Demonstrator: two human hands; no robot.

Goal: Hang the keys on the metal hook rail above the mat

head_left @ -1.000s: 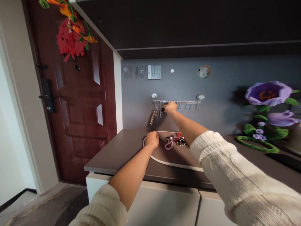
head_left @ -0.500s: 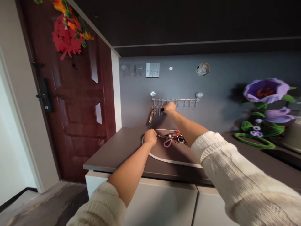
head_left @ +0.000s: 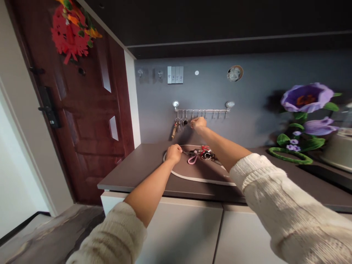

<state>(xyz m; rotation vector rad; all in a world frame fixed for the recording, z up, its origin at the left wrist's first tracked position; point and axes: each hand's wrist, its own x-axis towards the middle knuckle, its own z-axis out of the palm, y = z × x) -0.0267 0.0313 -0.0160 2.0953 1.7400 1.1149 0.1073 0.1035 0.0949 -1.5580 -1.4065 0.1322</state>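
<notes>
Above the counter my right hand [head_left: 198, 123] is just below the clear hook rack [head_left: 202, 110] on the wall. Its fingers are curled but look slightly apart, with nothing visible between them. Left of it, a black-headed key [head_left: 185, 122] hangs on the rack, beside a set of keys with a brown tag [head_left: 174, 130]. My left hand [head_left: 173, 153] is closed low over the mat [head_left: 203, 179]; what its fingers hold is hidden. A thin metal piece shows by its fingertips, close to a pink strap [head_left: 193, 159] and a bunch of keyrings [head_left: 207, 155] with red cord.
Purple knitted flowers [head_left: 307, 98] with a green looped base stand at the right, by a pale appliance [head_left: 339, 150]. A dark shelf [head_left: 233, 25] overhangs the counter [head_left: 132, 165]. The reddish-brown door [head_left: 90, 146] is on the left; wall switches [head_left: 175, 74] sit above the rack.
My right hand has come away from the black-headed key and moved slightly right; the key now hangs on the rack. My left hand stays by the keyrings. The whole view has shifted a little.
</notes>
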